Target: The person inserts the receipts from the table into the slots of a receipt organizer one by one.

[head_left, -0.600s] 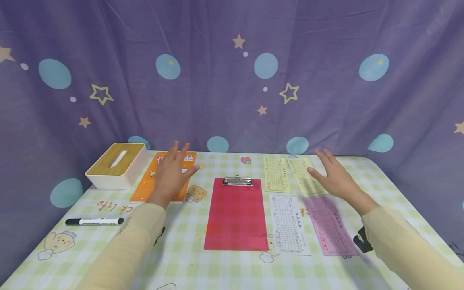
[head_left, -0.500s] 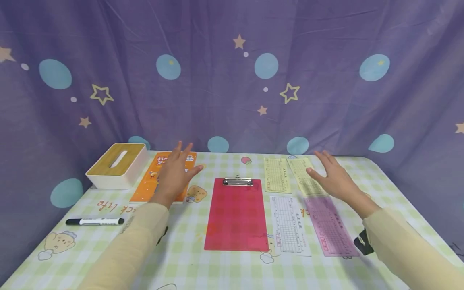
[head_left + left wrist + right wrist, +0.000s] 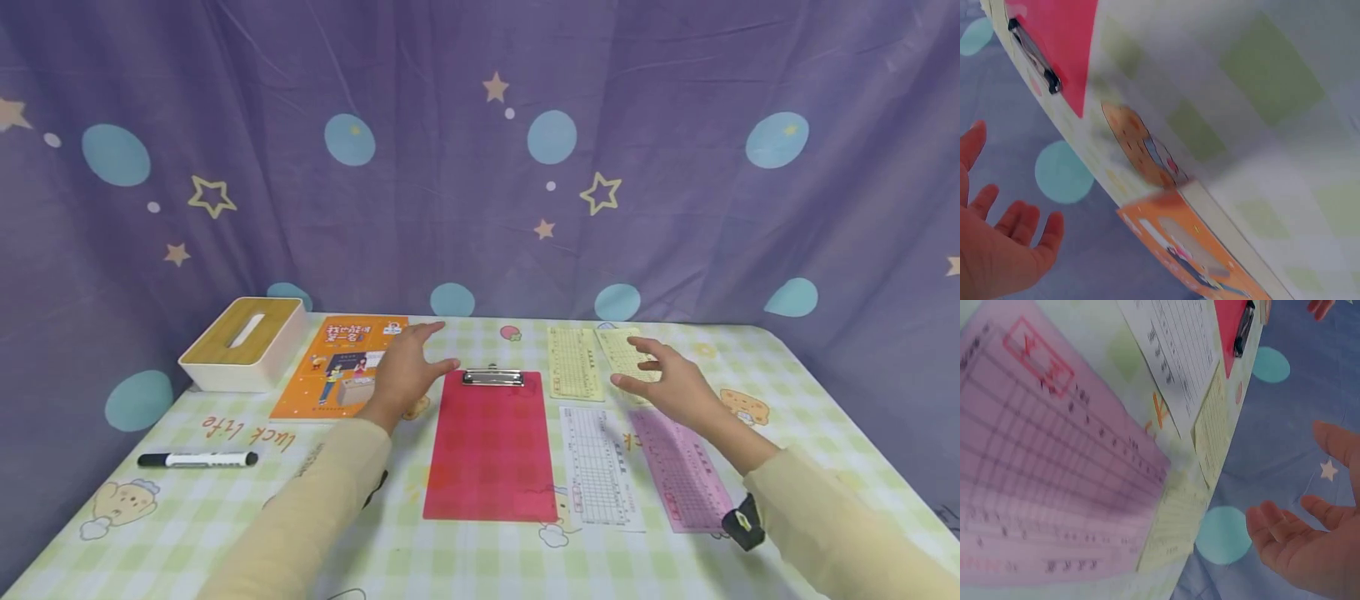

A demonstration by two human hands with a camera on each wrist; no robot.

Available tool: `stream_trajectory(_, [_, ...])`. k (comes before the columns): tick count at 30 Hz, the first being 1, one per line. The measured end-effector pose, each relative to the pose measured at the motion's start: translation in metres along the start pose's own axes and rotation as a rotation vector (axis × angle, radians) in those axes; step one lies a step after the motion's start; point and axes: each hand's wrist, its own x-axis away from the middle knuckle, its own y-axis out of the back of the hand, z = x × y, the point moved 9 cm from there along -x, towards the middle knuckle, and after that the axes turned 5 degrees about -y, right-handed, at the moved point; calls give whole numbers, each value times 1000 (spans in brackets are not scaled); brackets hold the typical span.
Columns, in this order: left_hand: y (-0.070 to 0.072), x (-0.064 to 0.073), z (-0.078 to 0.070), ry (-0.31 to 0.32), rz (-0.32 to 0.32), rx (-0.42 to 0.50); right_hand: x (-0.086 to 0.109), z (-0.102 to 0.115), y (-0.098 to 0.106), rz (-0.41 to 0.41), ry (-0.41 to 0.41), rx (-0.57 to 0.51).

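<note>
My left hand [image 3: 405,372] hovers between the orange book [image 3: 318,371] and the red clipboard [image 3: 491,450], thumb near the clipboard's metal clip [image 3: 492,377]. It holds nothing, and its fingers look relaxed in the left wrist view. Over the right-hand papers floats my right hand [image 3: 675,387], fingers loosely bent, gripping nothing. It partly covers one yellow slip [image 3: 617,346] and the top of the pink slip [image 3: 686,475]. Another yellow slip [image 3: 575,362] lies to its left, above a white slip [image 3: 600,467]. In the right wrist view, the pink slip [image 3: 1054,462] fills the left side.
A white tissue box [image 3: 243,342] with a wooden lid stands at the back left. A black-and-white marker [image 3: 198,459] lies in front of it. Green checked cloth [image 3: 450,558] covers the table, and a purple curtain [image 3: 480,250] hangs behind.
My left hand has moved right and lower, from over the orange book toward the clipboard, uncovering more of the cover. My right hand has shifted slightly left and down, its fingers more bent.
</note>
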Motion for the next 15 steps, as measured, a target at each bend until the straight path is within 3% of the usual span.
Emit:
stream_trajectory(7, [-25,-2,-9,33,47,17,6,-5,-21,67,-28,-77])
stream_trajectory(15, [-50,-6,-4,81,90,31,10,-13,-42,113,-65,-75])
